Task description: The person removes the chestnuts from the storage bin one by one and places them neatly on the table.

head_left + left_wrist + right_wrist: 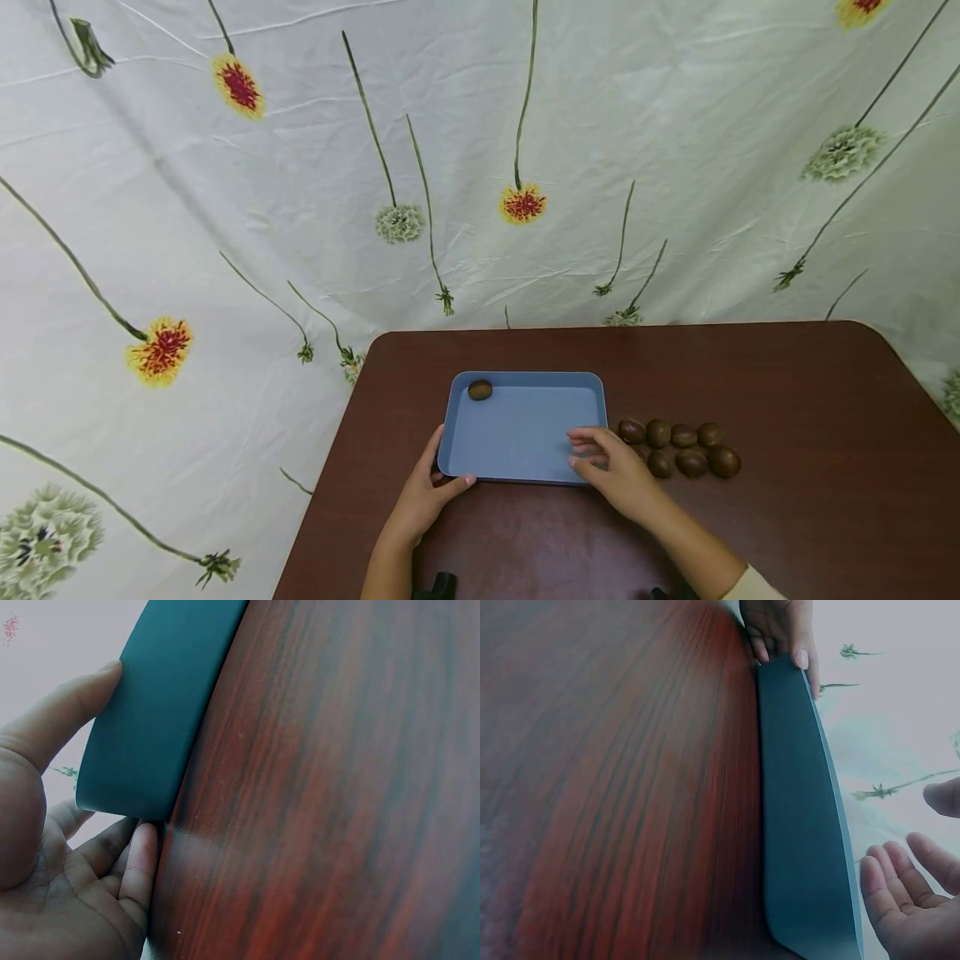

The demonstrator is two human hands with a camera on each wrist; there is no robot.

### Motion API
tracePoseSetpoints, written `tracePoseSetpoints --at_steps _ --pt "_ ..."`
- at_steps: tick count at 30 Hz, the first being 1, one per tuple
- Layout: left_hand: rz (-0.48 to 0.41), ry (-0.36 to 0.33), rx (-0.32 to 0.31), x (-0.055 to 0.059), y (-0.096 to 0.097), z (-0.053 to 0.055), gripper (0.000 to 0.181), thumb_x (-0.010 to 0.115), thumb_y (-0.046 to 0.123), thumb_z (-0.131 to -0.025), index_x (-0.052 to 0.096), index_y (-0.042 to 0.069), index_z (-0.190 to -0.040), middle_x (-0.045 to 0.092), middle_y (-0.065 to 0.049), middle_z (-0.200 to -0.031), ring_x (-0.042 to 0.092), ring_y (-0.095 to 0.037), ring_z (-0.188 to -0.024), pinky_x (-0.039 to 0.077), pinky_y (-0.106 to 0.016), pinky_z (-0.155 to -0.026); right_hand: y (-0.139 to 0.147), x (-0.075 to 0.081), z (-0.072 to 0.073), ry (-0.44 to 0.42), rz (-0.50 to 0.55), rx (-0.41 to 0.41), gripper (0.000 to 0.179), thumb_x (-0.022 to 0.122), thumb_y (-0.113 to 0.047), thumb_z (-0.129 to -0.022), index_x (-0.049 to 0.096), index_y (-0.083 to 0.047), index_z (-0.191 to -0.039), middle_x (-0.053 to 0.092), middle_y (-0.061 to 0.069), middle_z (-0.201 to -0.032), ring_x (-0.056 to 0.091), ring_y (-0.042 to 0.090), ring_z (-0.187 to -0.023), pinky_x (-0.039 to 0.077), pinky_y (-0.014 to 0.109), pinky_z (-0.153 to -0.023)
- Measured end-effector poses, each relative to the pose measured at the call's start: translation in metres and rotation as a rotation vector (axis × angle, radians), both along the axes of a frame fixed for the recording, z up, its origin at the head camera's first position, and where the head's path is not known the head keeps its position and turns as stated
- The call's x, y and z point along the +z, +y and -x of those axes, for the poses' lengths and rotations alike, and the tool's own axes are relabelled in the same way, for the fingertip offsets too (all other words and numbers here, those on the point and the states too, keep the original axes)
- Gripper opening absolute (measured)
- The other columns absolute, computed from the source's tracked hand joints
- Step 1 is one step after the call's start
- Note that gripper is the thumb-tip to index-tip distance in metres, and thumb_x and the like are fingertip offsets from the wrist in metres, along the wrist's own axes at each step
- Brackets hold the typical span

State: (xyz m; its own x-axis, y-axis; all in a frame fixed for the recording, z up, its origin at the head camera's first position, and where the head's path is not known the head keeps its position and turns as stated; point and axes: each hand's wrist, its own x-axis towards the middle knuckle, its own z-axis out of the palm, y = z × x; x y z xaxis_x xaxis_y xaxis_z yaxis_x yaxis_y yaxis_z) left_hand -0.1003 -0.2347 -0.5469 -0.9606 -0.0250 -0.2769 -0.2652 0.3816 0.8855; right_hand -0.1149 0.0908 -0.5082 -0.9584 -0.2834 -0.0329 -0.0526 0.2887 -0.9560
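Note:
A shallow blue tray [517, 429] lies on the dark brown table. My left hand [422, 500] grips its near left corner, the thumb [101, 686] on the rim and the other fingers around the side. Inside, at the far left corner, sits one brown chestnut-like nut [480, 390]. Over the tray's right end hangs my right hand [618, 475], fingers spread apart and loosely bent. In the right wrist view, nothing shows between those fingers [881, 889]. Just right of the tray are several similar glossy brown nuts [692, 462] in two rough rows, one partly hidden behind the right hand.
Behind the table [810, 400] hangs a white cloth [465, 150] printed with flowers on long stems. A black object [444, 585] shows at the bottom edge by the left forearm.

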Motion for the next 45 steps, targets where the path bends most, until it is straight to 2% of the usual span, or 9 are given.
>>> tracePoseSetpoints --at_steps 5,9,19,29,45 --pt "-0.007 -0.006 -0.002 0.0 0.0 0.0 0.105 0.084 0.041 -0.083 0.015 0.037 -0.163 0.022 -0.016 -0.167 0.048 -0.045 -0.136 0.047 -0.056 -0.1 -0.011 -0.004 0.006 0.022 -0.008 0.049 0.041 0.069 -0.014 -0.097 0.059 -0.005 -0.136 0.061 0.015 -0.133 0.06 0.029 -0.121 0.052 0.024 -0.096" --pt "-0.019 -0.004 -0.002 0.0 0.0 0.001 0.105 0.083 0.04 -0.084 0.015 0.037 -0.163 0.023 -0.017 -0.167 0.049 -0.044 -0.136 0.047 -0.056 -0.101 -0.02 -0.008 0.012 0.042 -0.031 0.094 0.043 0.068 -0.017 -0.098 0.057 -0.003 -0.138 0.06 0.016 -0.135 0.059 0.031 -0.124 0.052 0.033 -0.1" --pt "-0.01 -0.01 -0.002 -0.001 0.0 0.001 0.105 0.083 0.04 -0.084 0.015 0.035 -0.163 0.024 -0.017 -0.166 0.05 -0.043 -0.135 0.047 -0.056 -0.101 -0.042 -0.013 0.029 0.014 -0.115 0.103 0.045 0.068 -0.018 -0.097 0.058 -0.002 -0.139 0.061 0.015 -0.136 0.06 0.035 -0.126 0.047 0.048 -0.106" --pt "-0.019 0.006 -0.007 -0.001 0.0 0.001 0.104 0.083 0.039 -0.085 0.014 0.034 -0.163 0.026 -0.018 -0.165 0.05 -0.042 -0.135 0.047 -0.055 -0.101 -0.064 -0.02 0.05 0.001 -0.164 0.068 0.047 0.07 -0.019 -0.096 0.058 -0.003 -0.139 0.062 0.013 -0.139 0.059 0.034 -0.13 0.046 0.048 -0.109" --pt "-0.024 0.008 -0.003 0.001 0.001 0.0 0.104 0.083 0.04 -0.084 0.016 0.037 -0.163 0.027 -0.017 -0.165 0.053 -0.04 -0.132 0.049 -0.053 -0.099 -0.101 -0.029 0.087 0.01 -0.125 0.021 0.048 0.068 -0.016 -0.096 0.058 0.001 -0.139 0.064 0.016 -0.137 0.06 0.034 -0.13 0.045 0.046 -0.11"
